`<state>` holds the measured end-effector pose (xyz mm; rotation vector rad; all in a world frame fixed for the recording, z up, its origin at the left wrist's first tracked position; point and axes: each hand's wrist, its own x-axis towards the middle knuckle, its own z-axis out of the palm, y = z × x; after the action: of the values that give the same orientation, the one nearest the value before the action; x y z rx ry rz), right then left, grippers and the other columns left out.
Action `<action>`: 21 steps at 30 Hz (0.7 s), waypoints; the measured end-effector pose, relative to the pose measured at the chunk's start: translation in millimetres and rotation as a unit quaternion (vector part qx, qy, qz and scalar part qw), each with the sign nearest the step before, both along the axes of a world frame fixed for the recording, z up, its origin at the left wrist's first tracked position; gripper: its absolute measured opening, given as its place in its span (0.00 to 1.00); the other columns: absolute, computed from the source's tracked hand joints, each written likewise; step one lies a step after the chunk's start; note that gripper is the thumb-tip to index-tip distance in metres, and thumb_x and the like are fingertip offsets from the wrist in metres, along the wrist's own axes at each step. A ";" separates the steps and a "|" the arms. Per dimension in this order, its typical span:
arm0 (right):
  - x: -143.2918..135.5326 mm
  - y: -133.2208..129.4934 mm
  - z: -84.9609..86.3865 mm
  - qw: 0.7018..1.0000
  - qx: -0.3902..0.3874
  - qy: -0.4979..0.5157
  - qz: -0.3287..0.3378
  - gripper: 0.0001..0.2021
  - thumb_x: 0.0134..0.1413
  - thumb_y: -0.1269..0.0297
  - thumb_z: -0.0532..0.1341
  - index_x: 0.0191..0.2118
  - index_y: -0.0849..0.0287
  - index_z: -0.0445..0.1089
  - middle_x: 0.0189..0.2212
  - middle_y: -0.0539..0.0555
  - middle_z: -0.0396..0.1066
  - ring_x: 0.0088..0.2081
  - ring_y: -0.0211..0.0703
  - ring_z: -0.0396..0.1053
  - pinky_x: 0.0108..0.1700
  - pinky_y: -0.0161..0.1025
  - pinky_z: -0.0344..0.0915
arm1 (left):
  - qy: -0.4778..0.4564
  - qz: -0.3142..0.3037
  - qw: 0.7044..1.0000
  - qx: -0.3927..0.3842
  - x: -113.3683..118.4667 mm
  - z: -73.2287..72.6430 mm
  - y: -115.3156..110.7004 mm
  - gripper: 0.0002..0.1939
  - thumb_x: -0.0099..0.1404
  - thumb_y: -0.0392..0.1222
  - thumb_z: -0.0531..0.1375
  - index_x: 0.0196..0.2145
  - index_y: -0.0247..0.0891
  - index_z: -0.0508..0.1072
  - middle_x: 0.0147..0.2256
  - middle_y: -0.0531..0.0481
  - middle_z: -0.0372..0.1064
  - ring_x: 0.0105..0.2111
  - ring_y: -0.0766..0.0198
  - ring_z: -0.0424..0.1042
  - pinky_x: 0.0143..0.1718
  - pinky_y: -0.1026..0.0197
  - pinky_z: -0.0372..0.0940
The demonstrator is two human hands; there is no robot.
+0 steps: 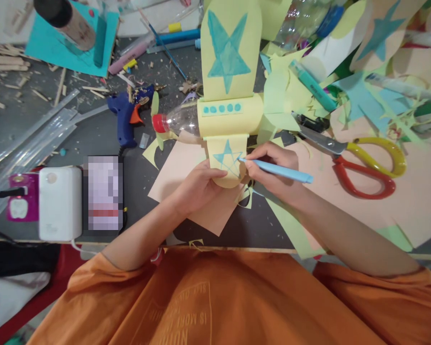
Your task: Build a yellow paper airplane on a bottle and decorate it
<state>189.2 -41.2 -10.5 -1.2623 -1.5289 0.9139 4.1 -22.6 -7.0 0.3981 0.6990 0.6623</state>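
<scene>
A model airplane made from a plastic bottle (183,118) with a red cap lies sideways, its body wrapped in yellow paper (230,123). Its far paper wing (233,48) carries a blue-filled star. On the near wing (228,183) the outlined star is coloured only in part. My left hand (201,188) pinches that near wing's edge, thumb on top. My right hand (271,167) grips a light blue marker (285,171), its tip at the star's upper right point. Pink paper (179,167) lies beneath my left hand.
Scissors (366,163) with red and yellow handles rest at right among paper scraps. To the left are a blue glue gun (125,120), clear glue sticks (46,143), a phone (104,194) and a white power bank (60,203). A dark-capped bottle (70,26) stands behind.
</scene>
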 end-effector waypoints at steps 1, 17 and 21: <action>0.1 0.1 1.0 1.000 0.002 0.003 0.014 0.04 0.55 0.67 0.67 0.31 0.55 0.72 0.21 0.45 0.73 0.20 0.34 0.68 0.22 0.32 0.63 | 0.001 -0.003 1.000 0.002 -0.1 0.0 0.1 0.30 0.55 0.29 0.63 0.56 0.39 0.73 0.44 0.48 0.81 0.48 0.54 0.78 0.51 0.56 0.66; 2.0 1.6 -3.5 1.000 0.005 0.002 -0.029 0.03 0.54 0.67 0.67 0.31 0.55 0.74 0.23 0.46 0.74 0.22 0.34 0.69 0.25 0.34 0.65 | -0.013 0.002 1.000 -0.003 1.0 1.3 0.5 0.24 0.53 0.29 0.64 0.49 0.39 0.76 0.40 0.49 0.81 0.42 0.58 0.77 0.47 0.58 0.67; 0.3 3.1 -4.1 0.998 0.019 0.007 -0.051 0.03 0.54 0.66 0.67 0.30 0.54 0.73 0.21 0.46 0.72 0.21 0.36 0.68 0.23 0.35 0.65 | -0.004 0.003 1.000 -0.002 0.7 -1.2 0.3 0.22 0.54 0.30 0.64 0.48 0.39 0.76 0.41 0.49 0.81 0.44 0.58 0.77 0.49 0.57 0.67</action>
<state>189.4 -38.1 -14.6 -1.2924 -1.4511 0.8227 4.7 -22.3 -8.2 0.3891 0.6932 0.6670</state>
